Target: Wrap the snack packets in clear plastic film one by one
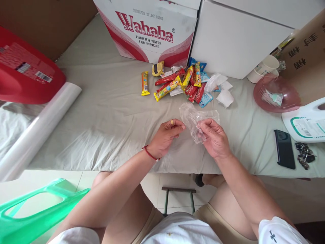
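Note:
My left hand (166, 137) and my right hand (214, 139) both pinch a small clear plastic bag (194, 118) above the cloth-covered table (101, 112). The left hand wears a ring and a red wrist cord and grips the bag's left edge. The right hand's fingers hold its lower right part. Beyond the bag lies a pile of wrapped snacks (182, 84) in yellow, red and blue wrappers, with one yellow bar (145, 83) apart at the left.
A Wahaha water carton (149, 32) and a white box (236, 40) stand at the back. A pink bowl (276, 93), paper cups (265, 67), a phone (284, 149), keys (304, 156) sit right. A plastic film roll (38, 130) and red container (25, 67) lie left, a green stool (33, 213) below.

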{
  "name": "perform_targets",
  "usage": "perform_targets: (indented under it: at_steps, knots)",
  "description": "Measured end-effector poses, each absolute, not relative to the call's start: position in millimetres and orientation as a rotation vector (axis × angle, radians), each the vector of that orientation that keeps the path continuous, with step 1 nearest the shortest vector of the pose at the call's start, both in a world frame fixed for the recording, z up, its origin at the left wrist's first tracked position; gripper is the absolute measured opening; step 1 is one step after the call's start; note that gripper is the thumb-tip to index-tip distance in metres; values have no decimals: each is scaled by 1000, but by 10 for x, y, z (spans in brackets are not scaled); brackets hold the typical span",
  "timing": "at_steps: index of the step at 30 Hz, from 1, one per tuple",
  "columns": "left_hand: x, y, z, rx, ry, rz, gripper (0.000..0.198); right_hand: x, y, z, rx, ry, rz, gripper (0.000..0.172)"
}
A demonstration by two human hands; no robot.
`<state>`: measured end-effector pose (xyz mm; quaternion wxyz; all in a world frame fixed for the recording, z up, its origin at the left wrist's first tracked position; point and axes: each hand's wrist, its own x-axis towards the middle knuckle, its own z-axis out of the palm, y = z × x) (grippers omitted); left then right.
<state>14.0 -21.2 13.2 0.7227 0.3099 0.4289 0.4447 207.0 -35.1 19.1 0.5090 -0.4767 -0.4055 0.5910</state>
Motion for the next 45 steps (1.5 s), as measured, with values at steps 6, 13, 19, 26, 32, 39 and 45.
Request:
perform_targets:
  at_steps: [6, 13, 19, 26, 32, 39, 45]
  knots:
    - [-75, -95, 302, 543, 729, 879, 28, 2365, -244, 286, -1190, -989, 1194, 19]
    - [199, -308, 131, 905, 735, 751, 36, 2129, -434, 328, -1140, -1035, 1330, 24]
    - [126, -274, 157, 747, 756, 820, 28, 2125, -450, 340, -1131, -1049, 1338, 22]
    - [-218, -63, 345, 608, 602, 709, 18, 2488, -280, 541, -1193, -940, 1423, 24]
    - [-353, 6, 445, 561, 694, 826, 23, 2703, -310, 787, -1198, -880, 1682, 31]
    - [-677, 133, 543, 699, 908, 622, 27, 2621, -293, 655, -1278, -761, 1809, 36]
    - [-452, 251, 410, 519, 1252, 1066, 28, 2457, -180, 307, -1398, -624, 1543, 44]
